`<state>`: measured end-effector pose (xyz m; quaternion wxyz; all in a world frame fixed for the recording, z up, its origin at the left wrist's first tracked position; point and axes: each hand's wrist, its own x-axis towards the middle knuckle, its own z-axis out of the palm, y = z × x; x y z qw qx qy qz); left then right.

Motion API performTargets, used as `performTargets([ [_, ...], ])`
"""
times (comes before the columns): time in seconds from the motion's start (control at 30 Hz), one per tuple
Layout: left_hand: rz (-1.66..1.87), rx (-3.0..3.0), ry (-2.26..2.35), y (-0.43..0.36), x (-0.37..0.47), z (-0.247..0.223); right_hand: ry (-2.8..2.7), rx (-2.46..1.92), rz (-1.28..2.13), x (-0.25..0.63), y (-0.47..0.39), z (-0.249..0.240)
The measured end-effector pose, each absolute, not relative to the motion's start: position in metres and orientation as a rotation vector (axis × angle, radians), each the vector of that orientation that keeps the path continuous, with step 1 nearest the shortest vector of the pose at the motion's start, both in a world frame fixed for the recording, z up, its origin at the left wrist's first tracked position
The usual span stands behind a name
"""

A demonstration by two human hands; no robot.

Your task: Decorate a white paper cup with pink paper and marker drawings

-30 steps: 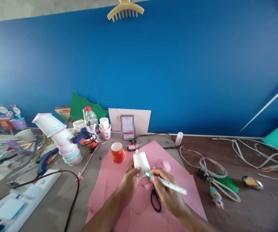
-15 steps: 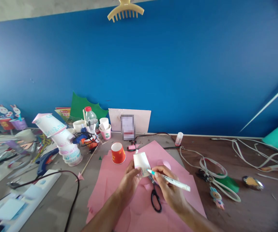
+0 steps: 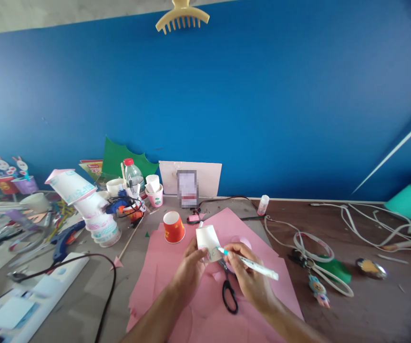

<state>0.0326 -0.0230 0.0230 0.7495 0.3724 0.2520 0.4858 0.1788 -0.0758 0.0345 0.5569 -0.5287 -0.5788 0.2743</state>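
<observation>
Now | left hand (image 3: 190,267) grips white cup (image 3: 206,237) | right hand (image 3: 249,276) pinches marker (image 3: 259,269) | red cup (image 3: 174,228), scissors (image 3: 223,290) nearby on paper (image 3: 162,271) | scissors partly hidden

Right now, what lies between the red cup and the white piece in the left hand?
In the head view, only a bare strip of pink paper shows between the red cup and the white piece.
</observation>
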Motion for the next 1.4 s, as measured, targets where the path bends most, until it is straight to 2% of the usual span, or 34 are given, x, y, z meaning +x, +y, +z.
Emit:
performTargets([
  [1.4,1.075,0.783,0.575,-0.0226,0.0318,0.024,-1.383,-1.24,0.766,0.1774,-0.0777,0.0406],
])
